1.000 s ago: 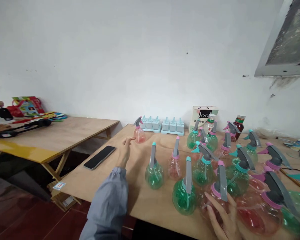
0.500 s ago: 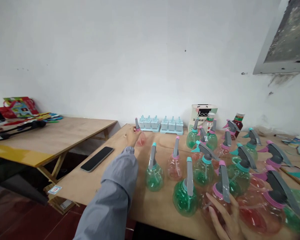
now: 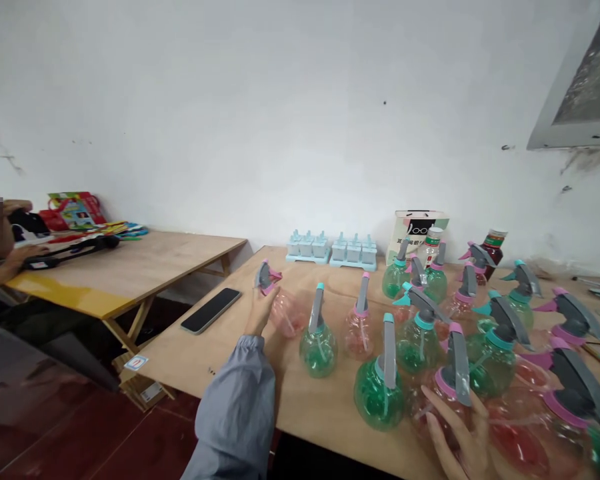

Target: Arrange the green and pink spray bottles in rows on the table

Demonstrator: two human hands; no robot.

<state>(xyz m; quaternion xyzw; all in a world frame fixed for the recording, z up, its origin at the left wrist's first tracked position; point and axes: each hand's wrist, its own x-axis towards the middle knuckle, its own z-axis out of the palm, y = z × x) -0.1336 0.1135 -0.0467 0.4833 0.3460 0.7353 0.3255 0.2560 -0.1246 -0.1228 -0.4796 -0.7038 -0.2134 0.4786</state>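
My left hand [image 3: 260, 311] is closed round the neck of a clear pink spray bottle [image 3: 286, 313], which leans with its grey-and-pink trigger head to the left. Just right of it stands a green spray bottle [image 3: 319, 350] with a teal collar. At the front right, the fingers of my right hand [image 3: 463, 437] wrap round another pink spray bottle [image 3: 447, 400], upright on the wooden table [image 3: 325, 417]. Between the hands stand a smaller pink spray bottle [image 3: 359, 330] and a darker green spray bottle [image 3: 379, 395].
Several more spray bottles crowd the right side. A phone [image 3: 211, 311] lies at the left edge. Two light-blue popsicle molds [image 3: 307, 255], a paper bag [image 3: 405, 233] and a dark red bottle [image 3: 493, 250] stand along the wall. At another table [image 3: 180, 257], a person's arm [image 3: 3, 275] rests.
My left hand has drawn the pink spray bottle nearer and tilted it, swinging its head leftward. The right hand keeps its hold. The view has turned left, showing more of the other person.
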